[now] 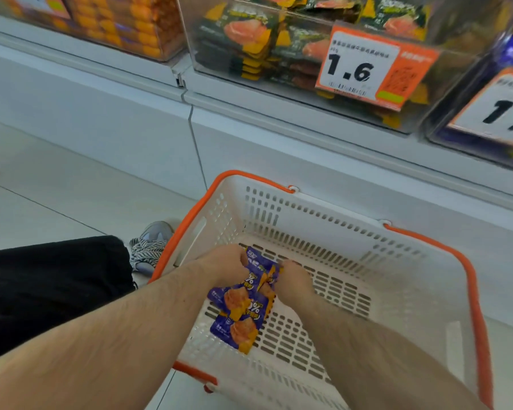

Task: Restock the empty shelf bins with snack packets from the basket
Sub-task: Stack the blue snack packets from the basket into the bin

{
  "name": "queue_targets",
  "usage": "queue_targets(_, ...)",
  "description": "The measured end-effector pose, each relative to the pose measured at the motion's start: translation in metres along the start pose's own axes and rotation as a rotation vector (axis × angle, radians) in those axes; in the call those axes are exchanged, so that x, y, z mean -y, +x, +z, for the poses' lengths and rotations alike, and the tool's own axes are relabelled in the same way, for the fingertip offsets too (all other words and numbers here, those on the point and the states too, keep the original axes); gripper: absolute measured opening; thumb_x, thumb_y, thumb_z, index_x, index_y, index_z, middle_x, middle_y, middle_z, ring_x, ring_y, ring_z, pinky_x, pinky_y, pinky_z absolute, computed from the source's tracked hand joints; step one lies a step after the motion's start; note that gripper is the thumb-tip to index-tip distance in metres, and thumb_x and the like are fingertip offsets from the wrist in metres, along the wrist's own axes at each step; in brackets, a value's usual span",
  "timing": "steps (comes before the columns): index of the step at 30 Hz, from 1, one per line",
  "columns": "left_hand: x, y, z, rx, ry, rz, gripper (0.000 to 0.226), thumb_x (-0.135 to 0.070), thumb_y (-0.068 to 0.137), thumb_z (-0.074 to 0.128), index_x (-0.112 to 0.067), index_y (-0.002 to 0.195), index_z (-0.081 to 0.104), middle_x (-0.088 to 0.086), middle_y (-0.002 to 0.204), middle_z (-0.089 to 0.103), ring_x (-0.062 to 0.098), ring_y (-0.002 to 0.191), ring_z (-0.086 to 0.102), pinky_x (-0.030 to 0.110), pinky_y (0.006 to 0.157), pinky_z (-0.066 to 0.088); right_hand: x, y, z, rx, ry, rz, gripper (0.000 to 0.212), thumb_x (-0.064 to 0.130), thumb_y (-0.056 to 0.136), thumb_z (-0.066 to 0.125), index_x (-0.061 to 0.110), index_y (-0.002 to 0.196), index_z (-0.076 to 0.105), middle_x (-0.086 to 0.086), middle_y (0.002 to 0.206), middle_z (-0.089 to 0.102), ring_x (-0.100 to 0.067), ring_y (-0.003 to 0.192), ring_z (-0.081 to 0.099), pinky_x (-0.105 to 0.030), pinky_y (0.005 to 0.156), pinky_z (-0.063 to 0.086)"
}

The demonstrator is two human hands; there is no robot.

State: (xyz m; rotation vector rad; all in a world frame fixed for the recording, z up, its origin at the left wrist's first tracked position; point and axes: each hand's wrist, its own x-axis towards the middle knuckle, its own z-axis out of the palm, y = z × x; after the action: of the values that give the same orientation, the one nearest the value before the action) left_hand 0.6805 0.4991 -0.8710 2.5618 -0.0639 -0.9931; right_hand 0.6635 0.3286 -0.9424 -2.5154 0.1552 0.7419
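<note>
Orange-and-white paper price tag (370, 65) marked 1.6, at 1 o'clock; grey sneaker with striped laces (151, 245), at 9 o'clock; black fabric trouser leg (51, 288), at 8 o'clock; pale tiled floor (42, 184).

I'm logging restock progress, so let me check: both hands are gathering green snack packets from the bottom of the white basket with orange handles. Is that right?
Not quite: the packets are purple with orange, not green. The head view shows the left hand and right hand gathering them at the bottom of the white basket with orange handles, as you said.
</note>
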Motion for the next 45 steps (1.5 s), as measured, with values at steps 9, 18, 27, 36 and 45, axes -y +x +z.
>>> queue_targets(9,-0.002,-0.009,-0.012,-0.115,0.111,0.071,0.027,-0.018,0.088,0.052,-0.02,0.113,0.062,-0.003,0.106,0.062,0.016,0.096,0.058,0.033,0.087,0.052,0.019,0.005,0.038,0.08,0.345,0.101,0.055,0.019,0.08,0.075,0.016,0.128,0.048,-0.006,0.109,0.057,-0.03,0.102,0.061,-0.042,0.079,0.054)
queue_targets(18,0.014,0.004,-0.002,-0.048,0.091,-0.001,0.026,-0.026,0.09,0.055,-0.024,0.115,0.059,-0.005,0.112,0.061,0.015,0.1,0.057,0.034,0.091,0.051,0.03,0.022,0.075,0.209,0.385,0.203,0.028,0.005,0.092,0.056,0.011,0.117,0.065,-0.003,0.091,0.064,-0.012,0.06,0.051,-0.022,0.044,0.036)
queue_targets(27,-0.03,-0.014,-0.018,-0.177,-0.137,-0.01,0.079,-0.043,0.084,0.068,-0.016,0.147,0.029,0.009,0.143,0.044,0.026,0.126,0.048,0.038,0.101,0.045,0.019,-0.028,-0.073,-0.046,0.398,-0.019,0.015,0.016,0.096,0.053,0.023,0.086,0.06,-0.004,0.093,0.069,-0.019,0.084,0.065,-0.036,0.071,0.053)
queue_targets(36,-0.122,-0.064,-0.051,-0.188,-0.67,0.436,0.005,-0.001,0.085,0.068,-0.004,0.086,0.064,0.005,0.081,0.072,0.011,0.07,0.064,0.029,0.072,0.05,0.005,-0.131,-0.213,-0.466,0.722,-0.157,0.02,0.01,0.09,0.063,0.027,0.09,0.053,-0.002,0.092,0.064,-0.027,0.079,0.063,-0.04,0.067,0.052)
queue_targets(45,-0.225,-0.121,-0.077,-0.204,-1.201,0.644,0.015,0.003,0.091,0.06,-0.011,0.093,0.066,0.003,0.085,0.076,0.017,0.073,0.071,0.027,0.065,0.058,0.001,-0.227,-0.261,-0.666,0.849,-0.282,0.028,0.007,0.082,0.073,0.023,0.101,0.06,-0.002,0.098,0.067,-0.013,0.065,0.06,-0.029,0.055,0.048)
